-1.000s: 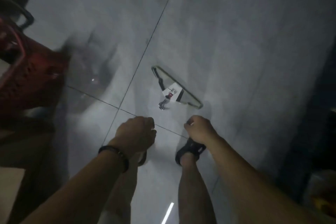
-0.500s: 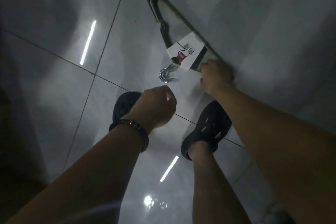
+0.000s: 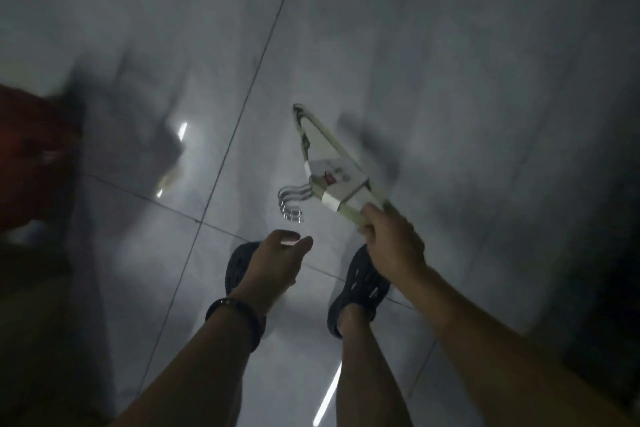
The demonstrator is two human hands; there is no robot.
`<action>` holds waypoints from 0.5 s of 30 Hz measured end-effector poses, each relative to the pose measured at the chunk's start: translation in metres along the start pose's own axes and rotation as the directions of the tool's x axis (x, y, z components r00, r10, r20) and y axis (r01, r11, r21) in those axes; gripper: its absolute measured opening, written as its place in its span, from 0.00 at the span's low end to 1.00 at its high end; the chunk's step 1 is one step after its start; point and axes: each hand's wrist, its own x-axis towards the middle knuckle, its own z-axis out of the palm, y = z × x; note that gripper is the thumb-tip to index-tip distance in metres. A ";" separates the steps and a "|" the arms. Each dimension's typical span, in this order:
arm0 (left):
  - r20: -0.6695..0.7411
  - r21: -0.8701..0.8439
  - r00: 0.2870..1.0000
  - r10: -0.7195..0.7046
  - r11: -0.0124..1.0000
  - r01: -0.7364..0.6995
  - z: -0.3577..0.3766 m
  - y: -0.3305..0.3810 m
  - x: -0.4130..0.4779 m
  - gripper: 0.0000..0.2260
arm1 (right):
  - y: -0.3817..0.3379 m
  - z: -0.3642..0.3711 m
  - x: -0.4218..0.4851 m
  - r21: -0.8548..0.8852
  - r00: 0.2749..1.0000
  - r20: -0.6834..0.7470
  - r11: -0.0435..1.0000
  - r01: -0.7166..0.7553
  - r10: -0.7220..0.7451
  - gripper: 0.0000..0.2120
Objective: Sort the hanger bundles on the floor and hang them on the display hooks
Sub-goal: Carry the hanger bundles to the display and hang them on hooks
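A bundle of pale green hangers [image 3: 330,146] with a white paper label and several silver hooks hangs in the air above the grey tiled floor [image 3: 450,62]. My right hand [image 3: 393,239] grips the bundle at its lower right corner. My left hand [image 3: 280,262] hovers just below the silver hooks with loosely curled fingers and holds nothing; a dark bracelet sits on its wrist.
My two feet in dark perforated shoes [image 3: 360,288] stand on the glossy floor below the hands. A blurred red object [image 3: 31,156] shows at the left edge. Something dark fills the right edge [image 3: 609,288].
My right hand has taken hold of the hanger bundle and lifted it off the floor. The view has pulled back and the left hand has opened slightly below the hooks.
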 end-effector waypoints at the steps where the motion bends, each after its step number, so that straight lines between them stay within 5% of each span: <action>1: 0.048 -0.109 0.999 0.000 0.994 0.005 -0.003 0.022 -0.028 0.20 | -0.010 -0.027 -0.025 0.046 0.999 -0.025 0.998 -0.034 0.035 0.04; 5: 0.178 -0.438 0.978 0.110 0.898 -0.021 -0.012 0.102 -0.138 0.31 | -0.060 -0.138 -0.120 0.173 0.979 -0.146 0.978 -0.116 0.142 0.04; 10: 0.247 -0.605 0.883 0.399 0.776 -0.181 -0.017 0.186 -0.287 0.16 | -0.120 -0.259 -0.219 0.302 0.911 -0.358 0.949 -0.094 0.205 0.07; 15: 0.293 -0.444 0.755 0.587 0.783 -0.436 -0.029 0.233 -0.412 0.11 | -0.167 -0.357 -0.319 0.327 0.826 -0.474 0.932 -0.157 0.306 0.13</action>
